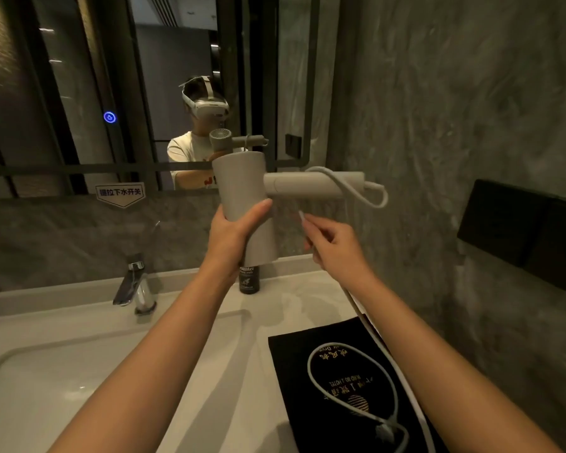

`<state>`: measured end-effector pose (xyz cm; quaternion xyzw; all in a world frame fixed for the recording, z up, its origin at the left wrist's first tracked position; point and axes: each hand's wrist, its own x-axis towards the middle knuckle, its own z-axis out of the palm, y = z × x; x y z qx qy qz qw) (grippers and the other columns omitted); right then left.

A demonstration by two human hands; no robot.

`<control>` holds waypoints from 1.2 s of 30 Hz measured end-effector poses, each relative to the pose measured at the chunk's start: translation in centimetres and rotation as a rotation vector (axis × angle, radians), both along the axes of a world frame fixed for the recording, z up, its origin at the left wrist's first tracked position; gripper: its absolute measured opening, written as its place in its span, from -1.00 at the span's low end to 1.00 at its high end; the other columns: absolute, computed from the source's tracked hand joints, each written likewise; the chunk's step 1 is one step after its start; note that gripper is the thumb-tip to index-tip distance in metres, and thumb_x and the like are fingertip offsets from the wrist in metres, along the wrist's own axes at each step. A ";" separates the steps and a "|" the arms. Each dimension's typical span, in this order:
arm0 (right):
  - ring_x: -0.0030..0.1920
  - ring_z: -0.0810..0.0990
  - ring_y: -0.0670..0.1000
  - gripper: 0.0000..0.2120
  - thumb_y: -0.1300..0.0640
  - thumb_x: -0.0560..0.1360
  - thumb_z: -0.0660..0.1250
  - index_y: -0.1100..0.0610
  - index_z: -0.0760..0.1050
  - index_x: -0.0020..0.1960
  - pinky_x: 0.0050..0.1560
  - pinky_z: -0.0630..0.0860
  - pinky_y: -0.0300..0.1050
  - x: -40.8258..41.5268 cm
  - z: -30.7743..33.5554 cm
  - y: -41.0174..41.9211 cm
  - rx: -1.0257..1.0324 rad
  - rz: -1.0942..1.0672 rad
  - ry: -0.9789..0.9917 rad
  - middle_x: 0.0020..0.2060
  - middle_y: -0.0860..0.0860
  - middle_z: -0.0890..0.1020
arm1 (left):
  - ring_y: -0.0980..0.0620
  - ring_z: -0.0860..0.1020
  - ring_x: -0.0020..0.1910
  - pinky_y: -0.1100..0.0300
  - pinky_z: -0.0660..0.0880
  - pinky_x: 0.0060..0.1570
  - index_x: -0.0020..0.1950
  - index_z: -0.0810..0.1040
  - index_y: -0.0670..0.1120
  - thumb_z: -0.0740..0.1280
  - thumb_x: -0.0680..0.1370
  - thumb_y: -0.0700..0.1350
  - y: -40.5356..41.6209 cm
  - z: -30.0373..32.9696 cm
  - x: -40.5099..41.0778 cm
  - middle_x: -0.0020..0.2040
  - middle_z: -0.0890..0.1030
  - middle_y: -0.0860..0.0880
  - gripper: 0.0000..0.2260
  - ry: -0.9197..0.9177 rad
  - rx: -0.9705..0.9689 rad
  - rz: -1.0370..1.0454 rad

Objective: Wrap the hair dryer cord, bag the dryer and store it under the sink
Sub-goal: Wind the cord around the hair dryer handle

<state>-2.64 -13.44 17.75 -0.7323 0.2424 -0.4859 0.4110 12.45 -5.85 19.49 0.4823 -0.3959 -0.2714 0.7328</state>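
The left hand (234, 228) gripped the rigid dryer (242, 204) barrel; the right hand (335, 245) pinched its soft, floppy cord (356, 191).

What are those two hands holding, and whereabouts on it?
The left hand grips the hair dryer around its barrel. The right hand pinches the cord just below the handle.

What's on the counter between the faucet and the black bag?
Head view: a dark bottle near the wall, partly behind the left hand; otherwise bare counter.

Both hands raised: L (234, 230) gripping, R (334, 243) pinching.
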 end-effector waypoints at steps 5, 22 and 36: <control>-0.52 0.45 -0.21 -0.66 0.10 0.54 0.29 -0.05 0.48 0.30 -0.35 0.42 -0.24 -1.4 0.5 1.0 -0.068 -0.028 0.376 -0.46 -0.06 0.55 | 0.11 0.50 -0.02 0.25 0.49 -0.10 0.34 0.30 -0.04 0.51 0.38 -0.01 -1.3 0.3 0.0 0.01 0.46 0.05 -0.38 -0.132 -0.011 0.306; -0.21 0.58 -0.22 -0.85 0.16 0.44 0.41 0.06 0.63 0.01 -0.14 0.47 -0.38 -3.1 9.8 -3.2 -0.440 -0.068 0.207 -0.24 -0.09 0.61 | 0.09 0.55 -0.05 0.28 0.48 -0.20 0.10 0.38 0.15 0.54 0.26 0.03 1.6 1.7 4.7 0.00 0.51 0.06 -0.49 -0.564 0.149 -0.112; -0.58 0.35 -0.20 -0.77 0.11 0.59 0.20 0.14 0.58 0.13 -0.53 0.28 -0.36 2.5 1.6 0.7 0.042 0.117 0.146 -0.49 -0.04 0.43 | -0.05 0.61 0.00 0.07 0.59 -0.15 0.31 0.40 -0.10 0.52 0.33 0.02 -0.6 2.0 1.8 0.11 0.59 -0.12 -0.39 0.049 -0.067 0.070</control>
